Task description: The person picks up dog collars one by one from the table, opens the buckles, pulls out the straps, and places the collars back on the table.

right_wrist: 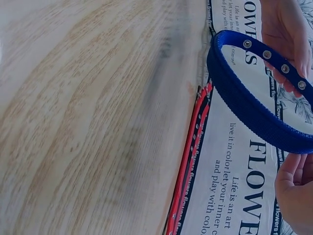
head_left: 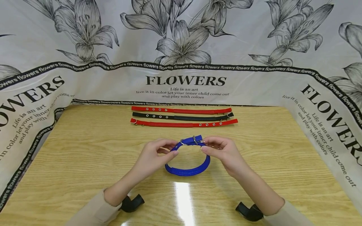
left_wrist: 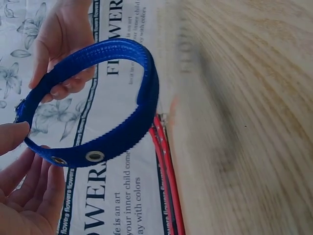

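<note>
A blue pet collar (head_left: 186, 172) is bent into a closed loop above the table, its buckle and metal ring at the far side. My left hand (head_left: 158, 153) pinches the loop's left side between thumb and fingers, close to the ring. At the right, beside the buckle, my right hand (head_left: 222, 152) pinches the strap. The collar's end pokes out past the buckle. In the left wrist view, metal eyelets show on the blue collar (left_wrist: 122, 129) near the left fingers. From the right wrist, a row of eyelets appears along the far side of the blue collar (right_wrist: 244, 105).
Behind the hands lie a red collar (head_left: 181, 110), a black collar (head_left: 198, 118) and another red collar (head_left: 169, 124), laid out side by side on the wooden table (head_left: 93, 131). A flower-printed cloth (head_left: 246, 84) hangs around the table's back and sides.
</note>
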`<state>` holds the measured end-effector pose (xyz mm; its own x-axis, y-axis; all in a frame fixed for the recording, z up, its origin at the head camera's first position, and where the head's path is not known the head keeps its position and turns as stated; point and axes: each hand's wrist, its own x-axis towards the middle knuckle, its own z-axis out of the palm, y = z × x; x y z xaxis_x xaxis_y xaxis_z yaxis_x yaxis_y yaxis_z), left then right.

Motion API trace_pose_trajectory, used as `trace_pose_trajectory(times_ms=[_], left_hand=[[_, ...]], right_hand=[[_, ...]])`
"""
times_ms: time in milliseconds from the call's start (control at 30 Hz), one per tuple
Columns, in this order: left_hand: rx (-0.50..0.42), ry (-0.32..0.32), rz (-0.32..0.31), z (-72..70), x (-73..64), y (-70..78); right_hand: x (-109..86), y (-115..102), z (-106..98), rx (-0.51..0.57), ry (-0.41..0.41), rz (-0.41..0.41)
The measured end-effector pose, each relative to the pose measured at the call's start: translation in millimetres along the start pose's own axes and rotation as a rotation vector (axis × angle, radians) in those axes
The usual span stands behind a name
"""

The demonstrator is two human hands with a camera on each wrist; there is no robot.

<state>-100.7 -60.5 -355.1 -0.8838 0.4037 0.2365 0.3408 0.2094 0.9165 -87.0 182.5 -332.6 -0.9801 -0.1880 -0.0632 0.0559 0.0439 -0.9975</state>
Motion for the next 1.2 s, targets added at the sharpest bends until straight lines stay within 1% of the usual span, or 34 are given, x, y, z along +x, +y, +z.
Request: trace_pose_trajectory(times_ms=[200, 300, 467, 633, 767, 867, 967, 1067, 1200], left_hand=[[0.044, 0.010, 0.074, 3.1, 4.9, 5.5], [0.051, 0.017, 0.087, 3.2, 5.6, 7.2], [0.059, 0.031, 0.069, 1.7, 5.0, 8.5], [0.053, 0.038, 0.065, -0.3, 4.0, 7.4], [0.040, 0.060, 0.042, -3.2, 3.3, 5.8], [0.023, 0.075, 0.020, -5.9, 2.8, 4.3], [0.013, 0.078, 0.010, -7.5, 2.2, 3.8], [0.011, 0.074, 0.005, -8.4, 1.9, 4.2], [0.005, 0.095, -0.013, -11.3, 1.3, 4.8]], right_hand=[[-2.5, -0.9, 5.2, -0.090, -0.023, -0.002], [-3.3, -1.9, 6.4, -0.110, -0.027, -0.012], [-3.1, -2.1, 4.4, -0.111, -0.012, -0.011], [-2.8, -1.8, 1.8, -0.120, -0.004, -0.014], [-3.0, -4.9, -1.3, -0.116, 0.028, -0.015], [-3.7, -7.6, -3.9, -0.094, 0.051, -0.029], [-3.8, -8.8, -5.5, -0.076, 0.054, -0.043], [-3.5, -8.7, -6.2, -0.076, 0.050, -0.051], [-3.7, -8.1, -10.1, -0.081, 0.068, -0.060]])
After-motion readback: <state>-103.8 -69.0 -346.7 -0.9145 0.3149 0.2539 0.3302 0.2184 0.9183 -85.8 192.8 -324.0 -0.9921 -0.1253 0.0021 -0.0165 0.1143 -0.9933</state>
